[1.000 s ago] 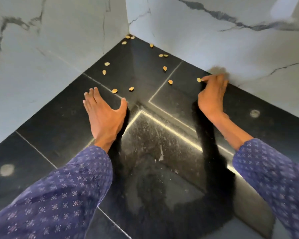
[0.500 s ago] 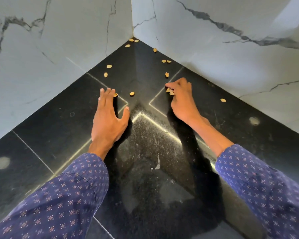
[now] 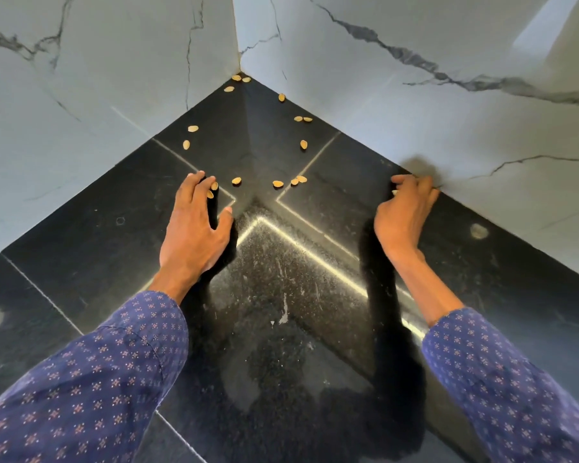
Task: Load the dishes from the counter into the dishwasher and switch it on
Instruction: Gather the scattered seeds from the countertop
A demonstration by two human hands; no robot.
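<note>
right hand [image 3: 402, 212] moved to wall | possibly pinching seed [image 3: 395, 192]

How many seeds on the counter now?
16 seeds: three in the corner, four along the right wall, two left, four mid-counter, two at left fingers, one at right fingers; others possibly hidden.

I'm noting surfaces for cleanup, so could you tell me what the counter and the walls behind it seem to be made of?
The counter looks like polished black granite: speckled, glossy, mirroring light, with pale seams between slabs. The walls look like white marble or marble-look tile, matte to satin, with dark grey veins; which of the two cannot be told.
</note>
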